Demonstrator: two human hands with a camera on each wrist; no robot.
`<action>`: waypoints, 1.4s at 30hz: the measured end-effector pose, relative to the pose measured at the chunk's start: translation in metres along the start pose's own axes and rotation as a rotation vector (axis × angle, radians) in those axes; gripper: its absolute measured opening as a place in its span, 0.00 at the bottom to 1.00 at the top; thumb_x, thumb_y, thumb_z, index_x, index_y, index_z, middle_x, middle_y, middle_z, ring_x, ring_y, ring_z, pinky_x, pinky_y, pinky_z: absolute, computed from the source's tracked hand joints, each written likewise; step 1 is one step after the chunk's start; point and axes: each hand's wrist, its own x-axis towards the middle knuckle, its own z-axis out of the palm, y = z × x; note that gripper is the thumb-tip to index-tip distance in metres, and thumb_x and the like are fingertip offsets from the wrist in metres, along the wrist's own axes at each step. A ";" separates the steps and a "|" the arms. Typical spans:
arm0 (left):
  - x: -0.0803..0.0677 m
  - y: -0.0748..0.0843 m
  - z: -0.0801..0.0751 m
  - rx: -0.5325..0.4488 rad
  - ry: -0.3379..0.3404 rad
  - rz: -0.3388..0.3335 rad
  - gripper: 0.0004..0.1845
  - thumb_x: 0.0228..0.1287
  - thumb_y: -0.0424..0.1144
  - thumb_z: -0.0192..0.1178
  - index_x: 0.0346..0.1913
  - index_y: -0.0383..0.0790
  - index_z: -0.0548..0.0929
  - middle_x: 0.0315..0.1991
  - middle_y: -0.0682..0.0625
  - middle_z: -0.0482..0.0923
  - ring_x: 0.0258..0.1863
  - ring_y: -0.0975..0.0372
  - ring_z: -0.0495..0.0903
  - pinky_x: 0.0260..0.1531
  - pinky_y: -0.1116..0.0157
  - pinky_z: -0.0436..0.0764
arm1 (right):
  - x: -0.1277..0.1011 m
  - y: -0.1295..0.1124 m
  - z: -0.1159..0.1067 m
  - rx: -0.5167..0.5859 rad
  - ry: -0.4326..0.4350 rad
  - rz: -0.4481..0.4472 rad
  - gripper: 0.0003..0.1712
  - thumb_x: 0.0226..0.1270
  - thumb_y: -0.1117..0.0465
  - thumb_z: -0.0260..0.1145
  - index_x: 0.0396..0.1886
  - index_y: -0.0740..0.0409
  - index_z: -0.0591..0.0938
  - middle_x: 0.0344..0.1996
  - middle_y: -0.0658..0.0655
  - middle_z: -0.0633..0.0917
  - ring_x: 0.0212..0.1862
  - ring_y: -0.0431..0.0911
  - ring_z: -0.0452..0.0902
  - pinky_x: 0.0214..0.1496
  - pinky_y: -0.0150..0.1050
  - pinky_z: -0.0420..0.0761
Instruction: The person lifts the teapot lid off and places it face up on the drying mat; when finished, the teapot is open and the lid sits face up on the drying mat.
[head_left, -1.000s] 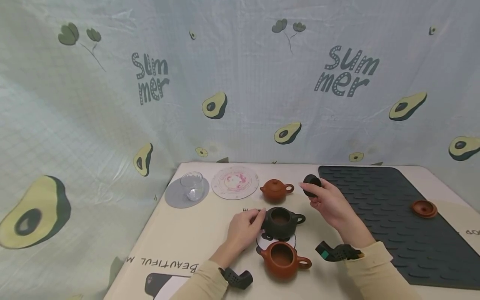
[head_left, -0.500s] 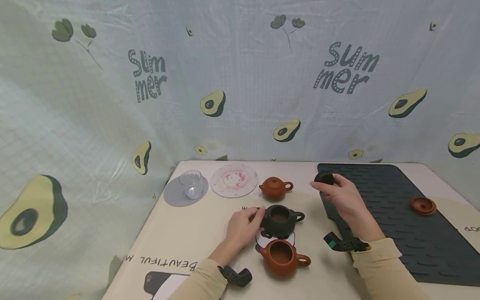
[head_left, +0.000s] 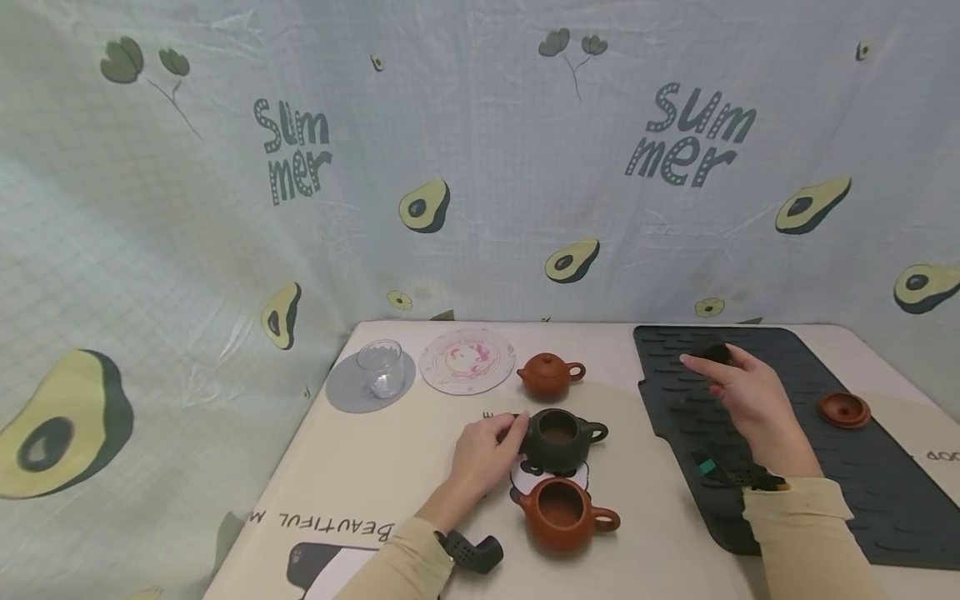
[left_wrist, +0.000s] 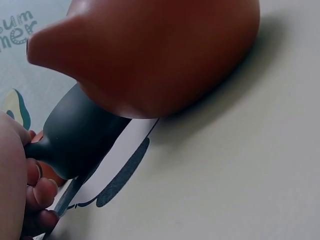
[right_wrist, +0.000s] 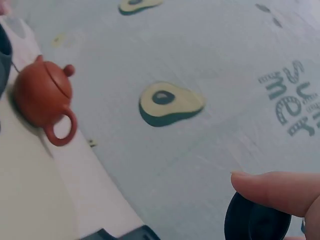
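Observation:
My left hand (head_left: 483, 450) pinches the spout of a black teapot (head_left: 557, 454), whose top is uncovered; in the left wrist view the thumb and fingers close round the spout (left_wrist: 37, 149). My right hand (head_left: 753, 400) holds a black teapot lid (head_left: 711, 353) between thumb and fingers, above the dark ridged mat. The right wrist view shows the lid (right_wrist: 255, 220) under the thumb. Nearest me stands a lidless reddish-brown teapot (head_left: 561, 517), just in front of the black one. Behind them is a smaller reddish-brown teapot (head_left: 547, 377) with its lid on.
A dark ridged mat (head_left: 697, 433) covers the table's right part, with a reddish-brown lid (head_left: 844, 410) lying upside down on it. At the back left, a glass cup (head_left: 381, 368) stands on a grey round mat (head_left: 341, 392), beside a pink-patterned round mat (head_left: 442, 375).
My right hand has carried the black lid rightwards, away from the black teapot and over the dark mat. The left hand stays at the spout, and the teapots have not moved.

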 end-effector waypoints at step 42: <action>-0.001 0.000 -0.002 -0.006 -0.003 -0.007 0.23 0.78 0.56 0.51 0.22 0.53 0.77 0.19 0.60 0.71 0.25 0.63 0.71 0.28 0.65 0.67 | 0.006 0.054 -0.050 -0.484 0.336 0.216 0.49 0.71 0.46 0.65 0.76 0.74 0.57 0.74 0.80 0.55 0.70 0.76 0.54 0.66 0.66 0.62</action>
